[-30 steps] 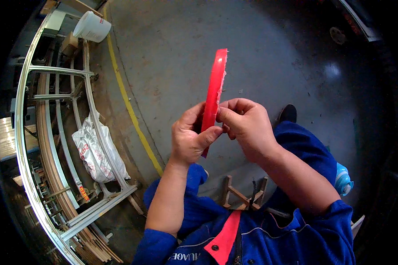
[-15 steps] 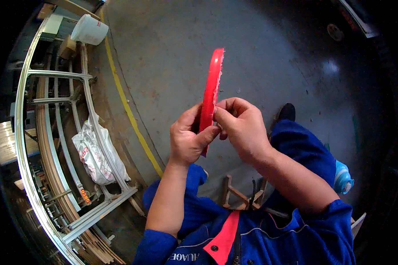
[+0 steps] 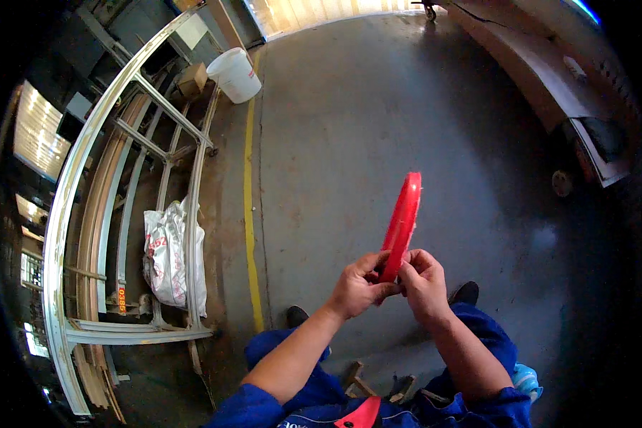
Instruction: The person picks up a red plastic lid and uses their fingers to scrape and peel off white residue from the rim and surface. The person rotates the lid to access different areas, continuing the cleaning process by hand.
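Forearms (image 3: pixel 303 357) slanting in from near L & R; our L hand (image 3: pixel 360 289) grips red curved band (image 3: pixel 405 225) mid-scene, our R hand (image 3: pixel 424 289) bent at its R edge, can't tell if pinching.

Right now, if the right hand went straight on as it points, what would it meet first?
The right hand would likely meet the red band in the left hand first; depth between them is unclear.
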`<state>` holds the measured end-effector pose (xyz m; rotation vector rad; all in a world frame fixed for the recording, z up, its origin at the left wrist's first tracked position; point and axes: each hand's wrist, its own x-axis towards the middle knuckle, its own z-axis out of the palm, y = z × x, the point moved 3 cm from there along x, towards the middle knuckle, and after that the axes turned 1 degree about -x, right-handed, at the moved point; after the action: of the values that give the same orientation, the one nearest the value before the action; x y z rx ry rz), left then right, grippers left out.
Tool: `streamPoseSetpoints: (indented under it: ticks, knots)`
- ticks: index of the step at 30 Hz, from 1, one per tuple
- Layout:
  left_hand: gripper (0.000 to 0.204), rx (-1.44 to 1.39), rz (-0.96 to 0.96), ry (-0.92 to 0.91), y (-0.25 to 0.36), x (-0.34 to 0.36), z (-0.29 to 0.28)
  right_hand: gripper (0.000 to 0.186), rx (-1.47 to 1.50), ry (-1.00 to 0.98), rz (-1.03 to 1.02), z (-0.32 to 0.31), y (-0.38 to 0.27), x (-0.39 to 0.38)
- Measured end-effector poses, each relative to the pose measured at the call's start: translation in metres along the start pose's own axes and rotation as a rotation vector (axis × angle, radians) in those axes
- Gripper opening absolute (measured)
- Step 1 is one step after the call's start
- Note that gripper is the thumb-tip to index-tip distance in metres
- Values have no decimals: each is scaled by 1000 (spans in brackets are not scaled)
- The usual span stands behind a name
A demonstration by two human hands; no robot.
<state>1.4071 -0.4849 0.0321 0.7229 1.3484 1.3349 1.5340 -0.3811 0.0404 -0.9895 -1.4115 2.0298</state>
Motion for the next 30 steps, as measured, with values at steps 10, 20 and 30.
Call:
streamPoseSetpoints:
  ticks: [10,20,30]
  knots:
    - [44,-117,-44,510,-25,15,-12,23,-691,-150,-164,33,17,-23]
    - [43,-222,128,597,-2,2,-23,15,-610,-41,-417,54,2,-22]
    - [44,-263,156,567,1,6,-29,16,-554,-135,-185,54,4,-13]
